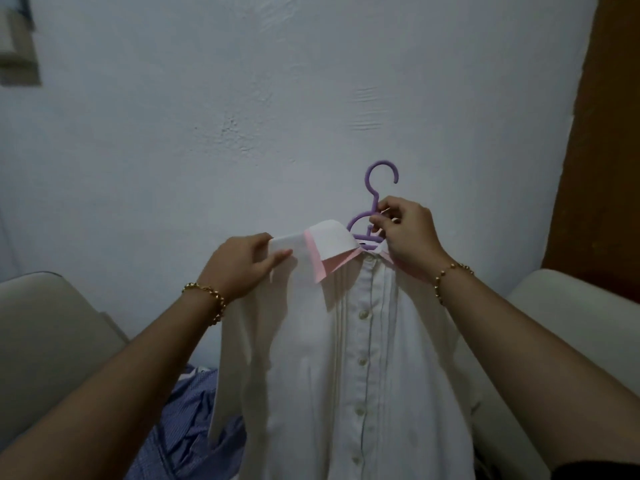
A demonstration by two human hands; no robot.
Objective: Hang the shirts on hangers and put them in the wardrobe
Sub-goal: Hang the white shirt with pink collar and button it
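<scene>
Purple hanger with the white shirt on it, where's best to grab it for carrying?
Take the hanger by its straight neck just under the hook, coming from the right, where the right hand pinches it. The shirt covers its arms, and that leaves the hook free.

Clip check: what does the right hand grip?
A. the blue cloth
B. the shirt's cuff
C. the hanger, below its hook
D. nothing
C: the right hand pinches the hanger on its purple stem below the hook; the left hand holds the collar.
</scene>
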